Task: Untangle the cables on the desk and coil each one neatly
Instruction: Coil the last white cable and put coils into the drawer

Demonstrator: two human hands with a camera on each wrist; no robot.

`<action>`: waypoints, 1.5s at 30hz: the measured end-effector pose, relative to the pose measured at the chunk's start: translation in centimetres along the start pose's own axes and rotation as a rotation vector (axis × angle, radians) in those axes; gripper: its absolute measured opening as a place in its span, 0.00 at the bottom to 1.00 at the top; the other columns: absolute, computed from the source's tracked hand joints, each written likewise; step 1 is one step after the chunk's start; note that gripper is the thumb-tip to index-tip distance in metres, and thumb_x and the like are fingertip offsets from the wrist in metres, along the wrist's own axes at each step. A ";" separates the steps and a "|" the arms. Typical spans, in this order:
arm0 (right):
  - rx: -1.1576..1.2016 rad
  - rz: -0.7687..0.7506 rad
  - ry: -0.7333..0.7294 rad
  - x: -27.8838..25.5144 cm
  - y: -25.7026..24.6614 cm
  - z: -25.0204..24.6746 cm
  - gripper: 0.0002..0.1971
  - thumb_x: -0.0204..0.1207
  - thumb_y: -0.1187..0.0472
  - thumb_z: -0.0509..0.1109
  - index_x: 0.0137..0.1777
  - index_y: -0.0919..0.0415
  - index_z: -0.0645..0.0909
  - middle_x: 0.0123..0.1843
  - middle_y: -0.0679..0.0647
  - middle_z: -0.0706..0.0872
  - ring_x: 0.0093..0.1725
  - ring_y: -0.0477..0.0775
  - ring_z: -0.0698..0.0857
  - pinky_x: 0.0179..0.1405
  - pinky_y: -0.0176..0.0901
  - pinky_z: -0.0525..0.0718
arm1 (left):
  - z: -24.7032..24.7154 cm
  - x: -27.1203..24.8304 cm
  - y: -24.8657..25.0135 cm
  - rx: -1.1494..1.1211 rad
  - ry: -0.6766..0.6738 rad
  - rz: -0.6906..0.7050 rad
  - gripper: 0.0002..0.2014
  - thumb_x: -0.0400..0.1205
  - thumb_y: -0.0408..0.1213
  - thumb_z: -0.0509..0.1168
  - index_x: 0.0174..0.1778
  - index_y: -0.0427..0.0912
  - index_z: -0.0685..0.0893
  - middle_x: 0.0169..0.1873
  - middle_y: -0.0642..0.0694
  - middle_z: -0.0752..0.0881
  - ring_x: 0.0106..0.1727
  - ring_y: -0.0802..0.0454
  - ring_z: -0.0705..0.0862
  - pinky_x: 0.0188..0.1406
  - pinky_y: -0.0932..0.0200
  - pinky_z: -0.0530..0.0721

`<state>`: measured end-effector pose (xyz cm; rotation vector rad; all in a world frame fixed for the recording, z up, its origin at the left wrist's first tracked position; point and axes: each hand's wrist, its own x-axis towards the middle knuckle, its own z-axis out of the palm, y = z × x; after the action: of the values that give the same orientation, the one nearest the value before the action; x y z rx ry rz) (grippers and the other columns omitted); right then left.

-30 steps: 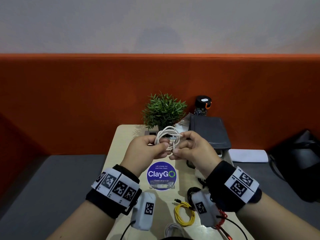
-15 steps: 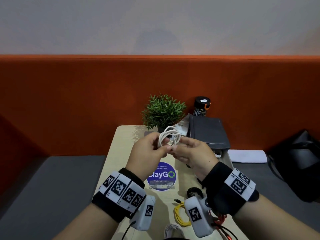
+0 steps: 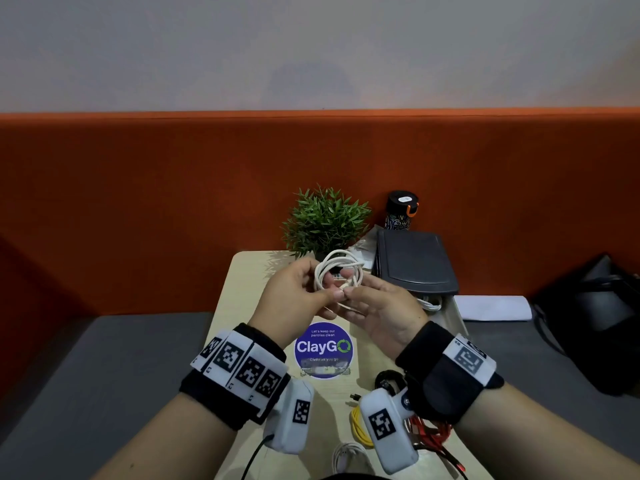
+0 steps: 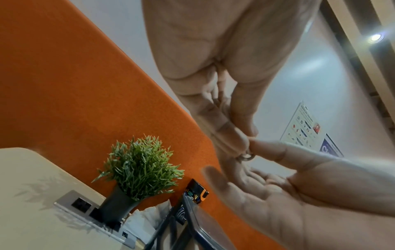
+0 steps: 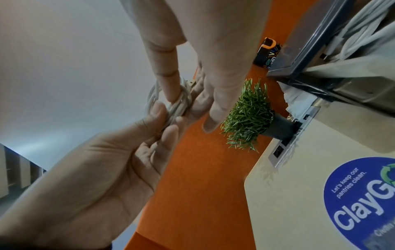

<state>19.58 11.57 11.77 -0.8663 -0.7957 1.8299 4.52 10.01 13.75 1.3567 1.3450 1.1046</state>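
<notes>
Lying nearest on the tabletop [image 3: 242, 271], partly hidden under the wrists, are a yellow cable [image 3: 358, 429], a red cable [image 3: 431, 433], a black cable [image 3: 388, 378] and another white cable [image 3: 346, 459] at the front edge. A round blue ClayGo sticker [image 3: 323, 349] sits just beyond them. Above the sticker, both hands hold a small coil of white cable [image 3: 337, 271] in the air, clear of the tabletop. The left hand [image 3: 294, 299] has its grip closed on the coil's lower edge, thumb and fingertips pinching the bundled strands. The right hand [image 3: 384, 306] lies palm-up with its fingers mostly extended; its thumb and forefinger meet the same spot on the coil, pinching the strands beside a connector end. Behind the hands stands a green potted plant [image 3: 325, 220], its pot next to a socket panel [image 4: 85, 208] set in the tabletop. To the right lies a dark grey lidded box [image 3: 412, 265] with white cords beneath it, and a black patterned bottle [image 3: 401, 211] stands against the orange partition [image 3: 138, 202].
</notes>
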 end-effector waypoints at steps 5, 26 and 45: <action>-0.070 -0.034 0.012 0.0 0.5 0.3 0.14 0.74 0.72 0.68 0.59 0.63 0.81 0.53 0.64 0.88 0.51 0.59 0.85 0.66 0.57 0.78 | -0.3 -0.3 0.3 -0.116 0.077 -0.005 0.18 0.73 0.24 0.74 0.54 0.41 0.78 0.43 0.40 0.84 0.30 0.44 0.87 0.27 0.52 0.88; -0.689 -0.103 0.264 -2.6 2.7 -2.3 0.06 0.73 0.60 0.76 0.44 0.62 0.90 0.30 0.46 0.87 0.30 0.39 0.81 0.30 0.30 0.75 | -2.3 -0.8 -4.2 -0.054 -0.361 -0.154 0.14 0.70 0.22 0.75 0.47 0.39 0.84 0.30 0.42 0.86 0.33 0.46 0.86 0.34 0.55 0.87; -0.642 0.130 0.316 -2.8 -3.0 -11.9 0.04 0.70 0.72 0.75 0.43 0.65 0.87 0.27 0.55 0.87 0.24 0.50 0.82 0.32 0.43 0.83 | 9.2 2.9 -7.1 -0.372 -0.281 -0.252 0.14 0.77 0.27 0.69 0.58 0.39 0.83 0.50 0.36 0.87 0.45 0.48 0.87 0.42 0.55 0.87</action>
<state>31.73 11.89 8.36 -1.6015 -1.1599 1.4928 12.18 12.82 5.05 0.9953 1.0126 0.9004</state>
